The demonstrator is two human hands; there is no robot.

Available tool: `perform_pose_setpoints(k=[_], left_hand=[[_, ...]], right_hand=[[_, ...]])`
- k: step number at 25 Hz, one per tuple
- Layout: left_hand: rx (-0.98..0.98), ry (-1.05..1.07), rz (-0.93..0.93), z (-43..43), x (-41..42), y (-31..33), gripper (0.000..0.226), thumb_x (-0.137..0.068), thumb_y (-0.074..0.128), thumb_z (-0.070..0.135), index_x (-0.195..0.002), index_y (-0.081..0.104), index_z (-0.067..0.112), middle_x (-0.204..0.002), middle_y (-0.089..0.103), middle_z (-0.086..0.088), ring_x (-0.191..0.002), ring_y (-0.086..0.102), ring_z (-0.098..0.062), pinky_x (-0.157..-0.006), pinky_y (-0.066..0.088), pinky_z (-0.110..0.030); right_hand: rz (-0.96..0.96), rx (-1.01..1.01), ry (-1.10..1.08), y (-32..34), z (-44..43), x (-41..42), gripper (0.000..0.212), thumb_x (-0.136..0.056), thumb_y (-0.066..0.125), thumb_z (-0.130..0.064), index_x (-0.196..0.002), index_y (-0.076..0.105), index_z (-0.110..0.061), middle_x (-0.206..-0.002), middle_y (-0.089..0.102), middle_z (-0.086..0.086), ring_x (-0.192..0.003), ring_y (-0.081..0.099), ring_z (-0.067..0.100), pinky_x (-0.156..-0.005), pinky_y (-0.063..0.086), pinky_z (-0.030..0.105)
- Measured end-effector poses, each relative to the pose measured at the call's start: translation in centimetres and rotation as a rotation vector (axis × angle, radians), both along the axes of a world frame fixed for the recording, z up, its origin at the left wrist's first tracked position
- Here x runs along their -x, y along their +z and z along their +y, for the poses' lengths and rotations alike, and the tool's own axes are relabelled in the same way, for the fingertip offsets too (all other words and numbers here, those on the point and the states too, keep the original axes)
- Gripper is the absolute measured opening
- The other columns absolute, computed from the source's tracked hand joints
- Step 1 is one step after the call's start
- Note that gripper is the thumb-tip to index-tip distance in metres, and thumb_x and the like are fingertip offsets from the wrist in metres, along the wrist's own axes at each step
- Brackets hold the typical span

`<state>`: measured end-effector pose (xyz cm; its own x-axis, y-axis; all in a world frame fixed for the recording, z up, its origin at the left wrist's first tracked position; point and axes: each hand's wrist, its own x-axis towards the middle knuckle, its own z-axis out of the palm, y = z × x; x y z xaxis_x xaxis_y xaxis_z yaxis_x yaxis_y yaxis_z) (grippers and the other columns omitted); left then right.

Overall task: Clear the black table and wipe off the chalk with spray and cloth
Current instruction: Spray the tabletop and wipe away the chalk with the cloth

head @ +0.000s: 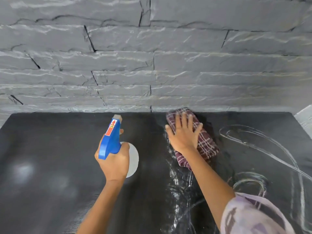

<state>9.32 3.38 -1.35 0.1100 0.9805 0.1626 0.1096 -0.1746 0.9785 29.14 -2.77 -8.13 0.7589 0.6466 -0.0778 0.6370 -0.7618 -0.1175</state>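
so — left hand (113,160) curled round the spray bottle (110,141), contents unseen; right hand (184,134) flat on the checked cloth (208,144)

Grey rough-cut stone wall (152,56) behind, pale white object (306,120) at right edge

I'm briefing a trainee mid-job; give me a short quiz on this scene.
1. True or false: the right hand holds the bottle.
2. The cloth lies: A by the wall, B at the near edge, C on the floor.
3. Fill in: chalk remains on the table's ____ side.
Key: 1 false, the left hand holds it; 2 A; 3 right.
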Motion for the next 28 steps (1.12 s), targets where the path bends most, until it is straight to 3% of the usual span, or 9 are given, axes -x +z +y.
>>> perform_pose_setpoints(k=[4, 6, 8, 12, 18, 22, 24, 26, 28], left_hand=[[-0.011, 0.012, 0.024, 0.2, -0.5, -0.3, 0.032, -0.065, 0.053, 0.012, -0.082, 0.055, 0.039, -0.08, 0.061, 0.025, -0.074, 0.056, 0.008, -0.072, 0.039, -0.003], [0.0, 0.021, 0.036, 0.1, -0.4, -0.7, 0.033, -0.066, 0.054, 0.015, -0.081, 0.052, 0.044, -0.083, 0.058, 0.023, -0.075, 0.056, 0.008, -0.075, 0.041, -0.01], [0.026, 0.042, 0.023, 0.1, -0.5, -1.1, 0.032, -0.067, 0.055, 0.017, -0.08, 0.049, 0.045, -0.082, 0.056, 0.024, -0.075, 0.056, 0.012, -0.074, 0.041, -0.014], [-0.015, 0.047, -0.002, 0.3, -0.7, -1.7, 0.025, -0.067, 0.055, 0.013, -0.086, 0.051, 0.03, -0.078, 0.055, 0.021, -0.07, 0.057, 0.014, -0.061, 0.041, 0.0], [-0.003, 0.047, 0.024, 0.5, -0.6, -1.9, 0.03, -0.068, 0.054, 0.017, -0.084, 0.049, 0.041, -0.076, 0.058, 0.024, -0.071, 0.057, 0.013, -0.062, 0.041, -0.001], [-0.035, 0.032, 0.048, 0.7, -0.6, -1.8, 0.032, -0.067, 0.053, 0.014, -0.082, 0.05, 0.042, -0.074, 0.061, 0.025, -0.071, 0.057, 0.012, -0.065, 0.041, -0.005], [0.005, 0.046, 0.046, 0.4, -0.6, -1.8, 0.031, -0.068, 0.054, 0.018, -0.082, 0.046, 0.044, -0.078, 0.056, 0.023, -0.071, 0.057, 0.013, -0.066, 0.04, -0.014], [0.014, 0.057, 0.042, 0.5, -0.6, -2.1, 0.031, -0.068, 0.055, 0.021, -0.083, 0.043, 0.045, -0.077, 0.053, 0.02, -0.073, 0.056, 0.015, -0.067, 0.039, -0.016], [0.013, 0.053, 0.041, 0.6, -0.6, -2.4, 0.03, -0.068, 0.055, 0.022, -0.084, 0.043, 0.045, -0.077, 0.053, 0.021, -0.073, 0.056, 0.016, -0.068, 0.039, -0.014]], right_hand=[[-0.058, -0.028, 0.646, -0.6, -1.1, 4.7, 0.058, -0.095, 0.02, -0.051, -0.148, 0.014, -0.028, -0.158, 0.01, -0.003, -0.146, -0.001, 0.019, -0.114, -0.004, 0.056], [-0.071, -0.065, 0.847, -1.1, -5.7, 6.0, 0.056, -0.095, 0.028, -0.047, -0.147, 0.019, -0.031, -0.156, 0.018, -0.007, -0.145, 0.007, 0.017, -0.116, 0.002, 0.052], [-0.141, -0.069, 0.772, -1.9, -9.5, 3.7, 0.059, -0.093, 0.028, -0.047, -0.148, 0.014, -0.033, -0.157, 0.014, -0.009, -0.145, 0.009, 0.015, -0.115, 0.006, 0.049], [-0.104, 0.049, 0.256, -0.7, -5.7, -2.4, 0.06, -0.093, 0.014, -0.046, -0.149, 0.007, -0.025, -0.159, 0.006, -0.003, -0.145, 0.004, 0.019, -0.116, -0.001, 0.048], [-0.005, 0.043, 0.533, -0.6, 6.4, 2.3, 0.061, -0.095, 0.027, -0.04, -0.15, 0.007, -0.021, -0.159, 0.005, 0.001, -0.145, -0.002, 0.023, -0.117, -0.009, 0.044], [-0.063, -0.014, 0.871, -0.5, 0.6, 3.3, 0.059, -0.092, 0.03, -0.038, -0.148, 0.017, -0.028, -0.157, 0.013, -0.008, -0.145, 0.0, 0.015, -0.117, -0.009, 0.042], [-0.093, -0.045, 0.876, -1.2, -4.8, 3.2, 0.06, -0.089, 0.033, -0.041, -0.147, 0.017, -0.035, -0.156, 0.014, -0.011, -0.145, 0.004, 0.012, -0.116, -0.004, 0.046], [-0.154, -0.031, 0.634, -1.8, -8.1, 0.2, 0.063, -0.086, 0.029, -0.043, -0.146, 0.012, -0.04, -0.157, 0.015, -0.008, -0.145, 0.005, 0.013, -0.116, 0.002, 0.049], [-0.12, 0.022, 0.235, -1.4, -7.7, -3.3, 0.06, -0.089, 0.02, -0.045, -0.147, 0.011, -0.036, -0.159, 0.01, -0.001, -0.145, 0.001, 0.016, -0.115, 0.005, 0.054]])
